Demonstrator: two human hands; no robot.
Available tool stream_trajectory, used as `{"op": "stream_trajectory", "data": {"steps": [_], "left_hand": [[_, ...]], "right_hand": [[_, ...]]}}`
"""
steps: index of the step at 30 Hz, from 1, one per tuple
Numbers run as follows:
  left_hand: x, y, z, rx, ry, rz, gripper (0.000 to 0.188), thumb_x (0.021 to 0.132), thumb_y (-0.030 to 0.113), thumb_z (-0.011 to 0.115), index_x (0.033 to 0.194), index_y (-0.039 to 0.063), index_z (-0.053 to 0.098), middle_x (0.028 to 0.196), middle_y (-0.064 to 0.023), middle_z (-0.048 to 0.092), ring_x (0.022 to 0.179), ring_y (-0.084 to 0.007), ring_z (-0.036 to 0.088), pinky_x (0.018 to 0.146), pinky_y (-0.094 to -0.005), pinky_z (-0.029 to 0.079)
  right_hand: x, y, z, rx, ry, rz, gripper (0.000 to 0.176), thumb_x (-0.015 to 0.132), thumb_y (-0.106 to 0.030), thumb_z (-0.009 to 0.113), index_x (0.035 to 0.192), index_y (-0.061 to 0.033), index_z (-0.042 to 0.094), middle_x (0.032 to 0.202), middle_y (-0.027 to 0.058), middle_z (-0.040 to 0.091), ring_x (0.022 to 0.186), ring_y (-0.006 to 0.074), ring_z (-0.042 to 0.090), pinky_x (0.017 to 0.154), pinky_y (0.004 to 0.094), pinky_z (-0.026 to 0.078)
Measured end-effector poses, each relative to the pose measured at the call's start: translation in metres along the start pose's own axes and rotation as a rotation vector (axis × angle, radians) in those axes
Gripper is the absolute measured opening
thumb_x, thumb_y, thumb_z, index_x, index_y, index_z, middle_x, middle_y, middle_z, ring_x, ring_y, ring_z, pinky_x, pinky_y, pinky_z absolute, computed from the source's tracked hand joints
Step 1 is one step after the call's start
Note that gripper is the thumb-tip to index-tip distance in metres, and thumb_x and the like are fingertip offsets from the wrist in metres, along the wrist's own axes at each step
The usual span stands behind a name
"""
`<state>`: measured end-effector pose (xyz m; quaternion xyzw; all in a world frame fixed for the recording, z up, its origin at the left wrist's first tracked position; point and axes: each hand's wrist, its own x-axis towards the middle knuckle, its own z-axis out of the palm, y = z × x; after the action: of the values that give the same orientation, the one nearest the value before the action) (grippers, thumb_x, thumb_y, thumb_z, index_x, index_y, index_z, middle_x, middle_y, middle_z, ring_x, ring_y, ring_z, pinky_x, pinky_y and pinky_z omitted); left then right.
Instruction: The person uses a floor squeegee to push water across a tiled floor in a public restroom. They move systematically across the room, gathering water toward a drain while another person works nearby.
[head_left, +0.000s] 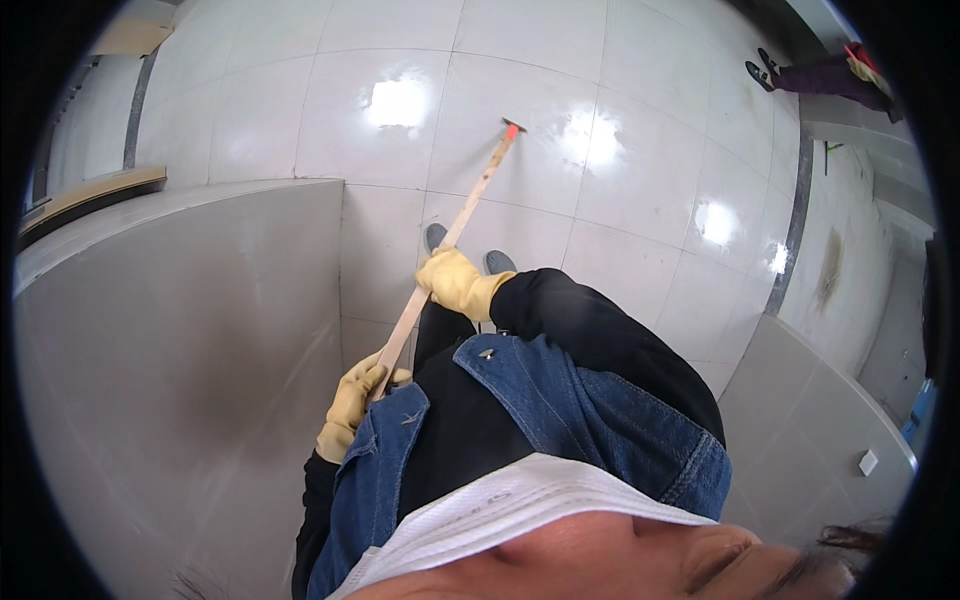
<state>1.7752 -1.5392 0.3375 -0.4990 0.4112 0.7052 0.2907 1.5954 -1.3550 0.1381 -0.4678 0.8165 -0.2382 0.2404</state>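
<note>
A long wooden handle (469, 206) slants across the view, ending in a red fitting (513, 131) and a narrow scraper-like head (514, 124) at or just above the tiled floor (637, 195). My right hand (454, 281), in a yellow rubber glove, grips the handle around its middle. Close to my body, my left hand (356, 401), gloved alike, is closed around the handle's upper end, by the denim vest (401, 427). The fingers on the far side of the handle are partly hidden.
A tiled wall (187, 360) rises close on the left, with a wooden edge (112, 187) beyond it. My shoes (500, 262) are below the handle. Another person's legs (817, 79) show at the upper right. A low partition (795, 405) is at the lower right.
</note>
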Motion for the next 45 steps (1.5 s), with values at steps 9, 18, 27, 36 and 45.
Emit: {"op": "stream_trajectory", "data": {"steps": [9,18,27,36,45], "left_hand": [[0.027,-0.021,0.010,0.031,-0.079,0.109,0.044,0.110,0.010,0.055,0.153,-0.002,0.052,0.127,-0.0141,0.072,0.108,-0.0190,0.072,0.098,-0.0287,0.057],[0.036,-0.024,0.017,-0.049,-0.047,0.029,0.047,0.109,0.010,0.056,0.154,-0.002,0.051,0.128,-0.0155,0.072,0.110,-0.0221,0.072,0.099,-0.0306,0.058],[0.005,-0.072,0.004,-0.183,0.132,0.089,0.048,0.109,0.014,0.057,0.153,-0.003,0.050,0.122,-0.0139,0.073,0.103,-0.0178,0.073,0.091,-0.0261,0.060],[-0.012,-0.159,0.028,-0.459,0.275,0.024,0.044,0.110,0.016,0.055,0.151,0.000,0.055,0.123,-0.0077,0.072,0.105,-0.0136,0.070,0.094,-0.0258,0.056],[0.049,-0.240,0.005,-0.429,0.297,0.016,0.047,0.109,0.017,0.058,0.154,0.002,0.054,0.133,-0.0070,0.070,0.109,-0.0143,0.069,0.100,-0.0262,0.052]], "right_hand": [[-0.018,0.024,0.020,-0.071,0.094,0.093,0.011,0.073,-0.011,0.075,0.084,-0.0130,0.074,0.095,0.0105,0.070,0.104,0.0360,0.066,0.096,0.0447,0.052],[-0.011,0.042,0.033,0.042,0.124,0.032,0.009,0.073,-0.010,0.074,0.081,-0.0139,0.072,0.092,0.0096,0.069,0.102,0.0351,0.065,0.098,0.0445,0.050],[0.010,0.003,0.067,0.069,-0.047,-0.172,0.010,0.075,-0.022,0.081,0.085,-0.0204,0.078,0.095,0.0042,0.073,0.105,0.0298,0.067,0.098,0.0424,0.050],[-0.003,-0.029,0.120,0.117,-0.394,-0.482,0.019,0.075,-0.019,0.081,0.091,-0.0174,0.072,0.100,0.0043,0.067,0.111,0.0311,0.061,0.099,0.0436,0.047],[-0.010,0.002,0.174,-0.033,-0.396,-0.489,0.010,0.078,-0.022,0.080,0.088,-0.0203,0.077,0.100,0.0039,0.071,0.110,0.0295,0.062,0.098,0.0409,0.046]]}}
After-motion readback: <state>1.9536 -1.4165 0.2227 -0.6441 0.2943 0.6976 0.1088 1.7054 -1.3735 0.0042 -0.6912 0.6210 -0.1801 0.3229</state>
